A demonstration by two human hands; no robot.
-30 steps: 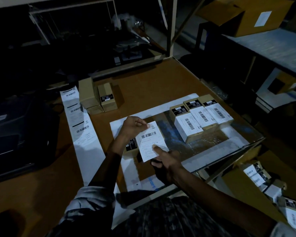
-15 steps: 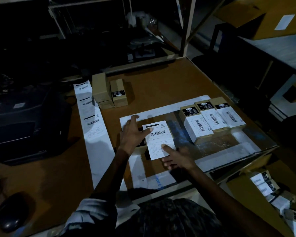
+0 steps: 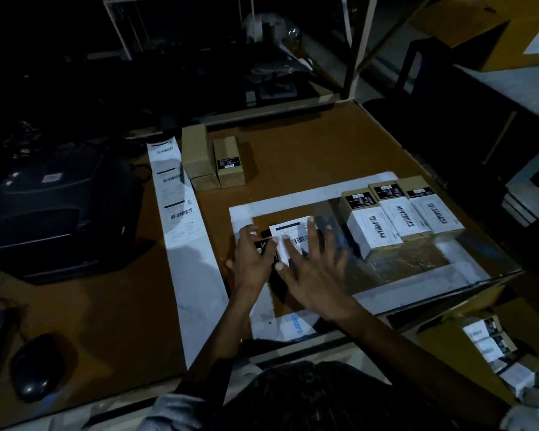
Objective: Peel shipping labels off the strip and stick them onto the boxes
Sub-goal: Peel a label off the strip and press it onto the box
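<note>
The head view looks down on a brown tabletop in dim light; near its middle lies a small box with a white shipping label on its top face; the label's long axis runs from the person toward the far edge, leaning slightly left, with its black header bar at the far end and the barcode across the middle. The left hand rests on the box's left side, fingers spread and only lightly bent, fingertips touching the label's left edge; the right hand lies flat over the near right part of the label, fingers straight and fanned apart, pressing down. Both hands are blurred at the fingertips, so finer contact cannot be told.

To the right, three labelled boxes stand side by side, touching, each with a white label on top and a black sticker at the far end; their long axes point away and slightly left. At the left a long white label strip runs from the far edge toward the person, with three printed labels showing on its far half. Just beside its far end stand plain boxes, one bearing a black sticker. A dark printer sits at far left; a mouse lies near the bottom left corner.
</note>
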